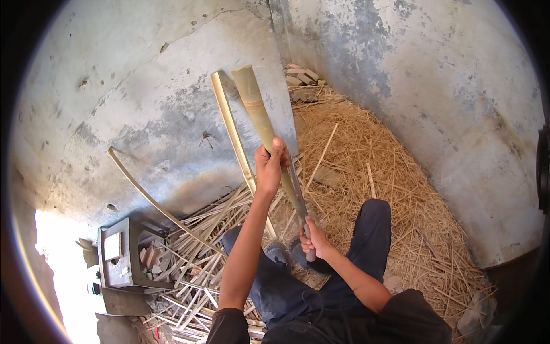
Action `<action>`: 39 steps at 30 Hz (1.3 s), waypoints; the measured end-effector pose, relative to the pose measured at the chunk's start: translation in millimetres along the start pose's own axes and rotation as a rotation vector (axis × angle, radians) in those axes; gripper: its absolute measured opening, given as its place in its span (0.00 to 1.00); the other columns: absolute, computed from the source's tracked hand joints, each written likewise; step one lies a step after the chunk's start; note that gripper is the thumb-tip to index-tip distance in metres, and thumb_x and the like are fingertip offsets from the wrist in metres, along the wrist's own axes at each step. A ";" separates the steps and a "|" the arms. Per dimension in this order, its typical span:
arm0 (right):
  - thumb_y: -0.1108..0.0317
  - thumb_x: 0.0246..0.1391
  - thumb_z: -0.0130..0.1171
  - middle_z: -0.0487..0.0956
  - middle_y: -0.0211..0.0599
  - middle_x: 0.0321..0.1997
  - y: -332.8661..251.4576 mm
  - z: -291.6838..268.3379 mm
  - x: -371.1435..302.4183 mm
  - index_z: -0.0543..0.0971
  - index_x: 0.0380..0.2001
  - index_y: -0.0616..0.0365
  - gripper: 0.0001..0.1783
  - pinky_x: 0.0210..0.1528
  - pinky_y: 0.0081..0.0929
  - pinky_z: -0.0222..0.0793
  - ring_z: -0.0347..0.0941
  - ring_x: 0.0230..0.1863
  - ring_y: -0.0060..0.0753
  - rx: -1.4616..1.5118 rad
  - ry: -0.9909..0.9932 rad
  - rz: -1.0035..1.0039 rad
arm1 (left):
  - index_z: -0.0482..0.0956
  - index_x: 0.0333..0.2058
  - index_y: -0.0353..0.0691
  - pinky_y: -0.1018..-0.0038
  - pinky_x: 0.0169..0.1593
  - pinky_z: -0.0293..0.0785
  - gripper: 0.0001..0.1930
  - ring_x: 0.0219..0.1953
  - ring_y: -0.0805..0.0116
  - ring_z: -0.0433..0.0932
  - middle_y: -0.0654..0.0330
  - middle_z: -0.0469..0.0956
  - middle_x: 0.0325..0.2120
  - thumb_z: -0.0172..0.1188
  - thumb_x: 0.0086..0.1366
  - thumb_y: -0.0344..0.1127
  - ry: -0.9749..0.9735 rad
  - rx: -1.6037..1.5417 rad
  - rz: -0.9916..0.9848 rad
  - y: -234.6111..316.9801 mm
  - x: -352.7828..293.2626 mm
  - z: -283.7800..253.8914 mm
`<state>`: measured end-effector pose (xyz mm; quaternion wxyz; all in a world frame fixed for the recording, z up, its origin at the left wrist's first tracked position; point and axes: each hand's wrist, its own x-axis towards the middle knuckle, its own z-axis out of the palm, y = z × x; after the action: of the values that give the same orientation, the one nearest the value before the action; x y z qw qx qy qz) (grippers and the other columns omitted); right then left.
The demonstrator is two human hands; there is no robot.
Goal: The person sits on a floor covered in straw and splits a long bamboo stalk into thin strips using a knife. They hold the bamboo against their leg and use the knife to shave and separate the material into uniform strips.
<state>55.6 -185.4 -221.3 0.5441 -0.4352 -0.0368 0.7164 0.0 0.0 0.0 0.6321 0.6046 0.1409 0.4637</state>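
Observation:
My left hand is closed around a pale green bamboo pole, thumb on top. The pole slants up and left toward the wall, and its lower end comes down between my knees. Lower down, my right hand grips the grey handle of a long knife. The narrow dark blade points upward and lies close along the pole's right side. Whether the edge touches the bamboo I cannot tell. Just left of the pole, a split bamboo strip leans against the wall, its foot near my shoes.
A thin bent bamboo strip leans at the left. Many loose strips litter the floor there, beside a dark box-like frame with broken pieces inside. Fine shavings pile up on the right against the worn wall. Bricks sit in the corner.

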 end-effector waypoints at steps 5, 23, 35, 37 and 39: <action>0.26 0.70 0.49 0.57 0.21 0.13 -10.3 -11.7 22.7 0.69 0.31 0.51 0.36 0.17 0.27 0.53 0.50 0.09 0.20 -0.106 0.059 -0.013 | 0.65 0.29 0.47 0.76 0.26 0.52 0.28 0.21 0.80 0.53 0.73 0.56 0.20 0.54 0.80 0.64 0.074 0.040 0.070 -1.9 10.8 -2.3; 0.28 0.73 0.46 0.59 0.23 0.13 -20.6 38.3 16.8 0.68 0.28 0.53 0.37 0.15 0.28 0.52 0.52 0.10 0.22 -0.195 0.030 -0.184 | 0.63 0.27 0.47 0.74 0.24 0.49 0.30 0.19 0.78 0.51 0.71 0.55 0.18 0.53 0.80 0.64 0.095 -0.075 0.050 3.3 -3.9 -27.9; 0.29 0.73 0.46 0.59 0.24 0.14 16.5 2.3 36.8 0.65 0.23 0.50 0.37 0.16 0.28 0.54 0.54 0.11 0.24 -0.348 0.171 -0.107 | 0.63 0.27 0.47 0.74 0.24 0.47 0.28 0.18 0.79 0.51 0.72 0.55 0.17 0.54 0.82 0.60 0.153 -0.138 0.090 3.5 -12.6 -59.3; 0.31 0.73 0.49 0.59 0.24 0.13 17.7 8.3 37.9 0.65 0.23 0.50 0.36 0.16 0.31 0.55 0.55 0.11 0.26 -0.283 0.188 -0.085 | 0.62 0.27 0.47 0.74 0.24 0.47 0.27 0.18 0.79 0.51 0.72 0.55 0.18 0.53 0.82 0.58 0.132 -0.129 0.108 4.2 -13.8 -57.9; 0.31 0.73 0.50 0.59 0.24 0.14 18.2 10.4 36.6 0.65 0.24 0.50 0.35 0.16 0.32 0.55 0.55 0.11 0.25 -0.248 0.198 -0.073 | 0.59 0.25 0.48 0.72 0.24 0.51 0.31 0.17 0.75 0.50 0.71 0.50 0.17 0.51 0.80 0.66 0.138 -0.075 0.097 3.5 -12.2 -52.7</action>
<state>34.0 -158.8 -245.8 0.5129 -0.5658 -0.0868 0.6397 -46.8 23.6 -13.6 0.6197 0.5535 0.1372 0.5393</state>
